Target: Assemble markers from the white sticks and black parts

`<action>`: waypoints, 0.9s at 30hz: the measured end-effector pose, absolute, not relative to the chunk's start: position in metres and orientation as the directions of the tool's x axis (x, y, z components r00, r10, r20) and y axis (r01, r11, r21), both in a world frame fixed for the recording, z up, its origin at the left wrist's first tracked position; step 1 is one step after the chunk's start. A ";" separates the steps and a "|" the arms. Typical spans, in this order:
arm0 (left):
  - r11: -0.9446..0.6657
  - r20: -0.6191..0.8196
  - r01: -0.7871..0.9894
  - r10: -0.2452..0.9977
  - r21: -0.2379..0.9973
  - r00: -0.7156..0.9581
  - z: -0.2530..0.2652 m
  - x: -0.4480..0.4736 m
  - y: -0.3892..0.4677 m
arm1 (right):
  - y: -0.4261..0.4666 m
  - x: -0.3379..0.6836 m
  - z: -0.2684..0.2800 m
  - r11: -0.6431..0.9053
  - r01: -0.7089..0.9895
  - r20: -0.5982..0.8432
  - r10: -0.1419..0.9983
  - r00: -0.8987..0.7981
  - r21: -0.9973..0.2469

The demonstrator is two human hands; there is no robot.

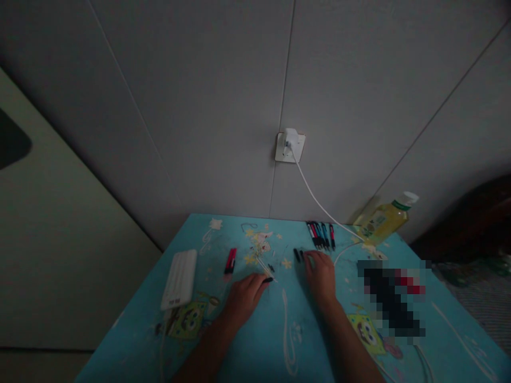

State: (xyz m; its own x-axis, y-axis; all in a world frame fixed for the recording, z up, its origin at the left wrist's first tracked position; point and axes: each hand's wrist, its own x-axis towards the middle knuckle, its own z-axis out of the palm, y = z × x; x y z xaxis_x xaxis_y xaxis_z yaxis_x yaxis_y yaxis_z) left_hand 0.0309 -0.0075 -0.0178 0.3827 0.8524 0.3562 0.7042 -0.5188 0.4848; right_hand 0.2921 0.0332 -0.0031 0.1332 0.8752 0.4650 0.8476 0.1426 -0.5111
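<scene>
My left hand (244, 298) pinches a small black pen part (268, 280) between thumb and fingertips, low over the table. Just beyond it lie thin pale pen refills (263, 265) and another short dark piece (271, 268). My right hand (320, 274) has its fingers bent together, the tips on a small black pen piece (302, 255). Beside that piece lies a similar black pen piece (296, 255). To the left are red-and-black pen parts (230, 260). A row of several pens (319, 235) in red, blue and black lies near the wall.
A white power bank (179, 279) lies at the left of the blue cartoon-print tablecloth (259, 340). On the right stand a yellow liquid bottle (381, 221) and a pixelated dark object (391, 300). A white cable (315, 198) runs from the wall charger (291, 139) down to the table.
</scene>
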 end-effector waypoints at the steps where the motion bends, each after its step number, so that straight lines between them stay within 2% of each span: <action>1: -0.511 0.360 0.716 0.856 0.477 0.371 -0.017 0.031 -0.007 | 0.032 0.286 -0.002 0.200 0.771 0.447 0.887 0.121 -0.605; 3: -0.489 0.369 0.736 0.865 0.468 0.340 -0.016 0.031 -0.007 | 0.026 0.272 0.001 0.247 0.586 0.368 0.925 0.096 -0.772; 5: -0.464 0.374 0.741 0.876 0.485 0.304 -0.016 0.031 -0.006 | 0.019 0.256 0.004 0.230 0.418 0.270 0.962 0.039 -0.879; 9: -0.434 0.359 0.729 0.893 0.529 0.271 -0.017 0.030 -0.006 | 0.009 0.236 0.009 0.191 0.242 0.183 0.982 -0.055 -0.951; 19: -0.462 0.343 0.738 0.882 0.491 0.324 -0.015 0.032 -0.008 | 0.003 0.230 0.010 0.192 0.221 0.163 0.977 -0.140 -0.956; 27: -0.481 0.376 0.742 0.868 0.467 0.326 -0.019 0.031 -0.006 | 0.006 0.232 0.006 0.202 0.261 0.183 0.978 -0.097 -0.944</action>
State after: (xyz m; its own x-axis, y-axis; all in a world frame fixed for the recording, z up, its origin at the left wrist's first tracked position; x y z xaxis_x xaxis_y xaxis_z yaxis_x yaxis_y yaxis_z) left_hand 0.0314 -0.0061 -0.0191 0.3258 0.8675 0.3758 0.7420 -0.4810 0.4671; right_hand 0.2324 0.0061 0.0057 -0.0968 0.9784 0.1828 0.2612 0.2022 -0.9439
